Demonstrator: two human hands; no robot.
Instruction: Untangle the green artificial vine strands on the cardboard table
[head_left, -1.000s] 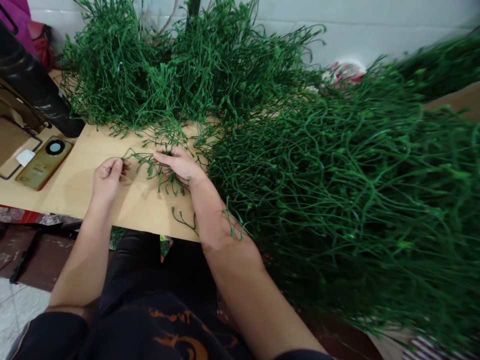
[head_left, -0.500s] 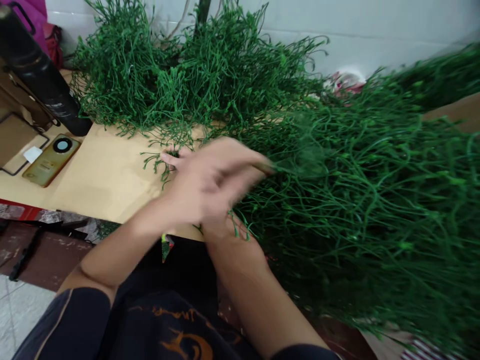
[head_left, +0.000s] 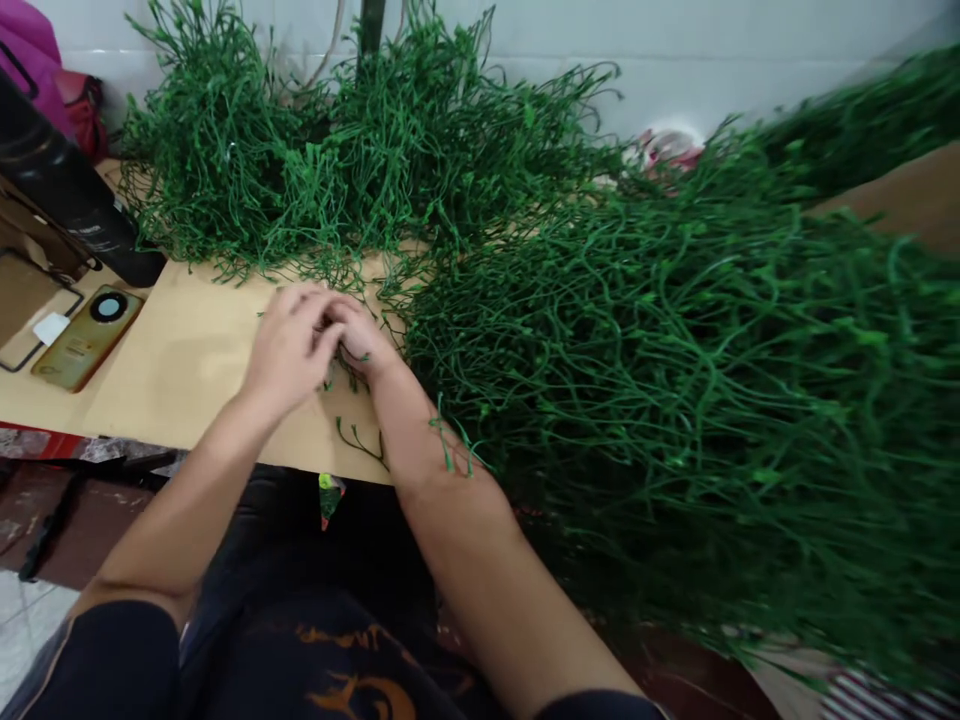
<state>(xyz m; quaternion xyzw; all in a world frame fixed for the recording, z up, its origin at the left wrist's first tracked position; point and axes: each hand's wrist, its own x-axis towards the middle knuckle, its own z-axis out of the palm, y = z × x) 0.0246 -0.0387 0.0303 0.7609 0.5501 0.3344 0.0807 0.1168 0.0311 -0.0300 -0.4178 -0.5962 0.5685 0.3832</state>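
My left hand [head_left: 289, 345] is closed, its curled fingers lapping over the fingertips of my right hand [head_left: 364, 340] above the tan board [head_left: 202, 340]. Between and below them poke thin green plastic sprigs [head_left: 352, 378] with small budded tips, gripped by my right hand. My left fingers meet at the same bunch; most of it is hidden under them. Close to my right wrist lies a loose sprig [head_left: 360, 440] on the board. Another sprig [head_left: 454, 450] rests across my right forearm. A big heap of green stems [head_left: 637, 370] borders my right arm.
More green stems [head_left: 300, 170] are piled along the tiled wall. At left stand a black cylindrical bottle [head_left: 67, 180] and a phone [head_left: 88, 338] lying camera side up. A pink bag [head_left: 34, 50] sits in the far left corner. The board's front edge is near my body.
My left hand has drawn back from the green heap, across my right arm, to the fingers of my right hand. The view has shifted slightly.
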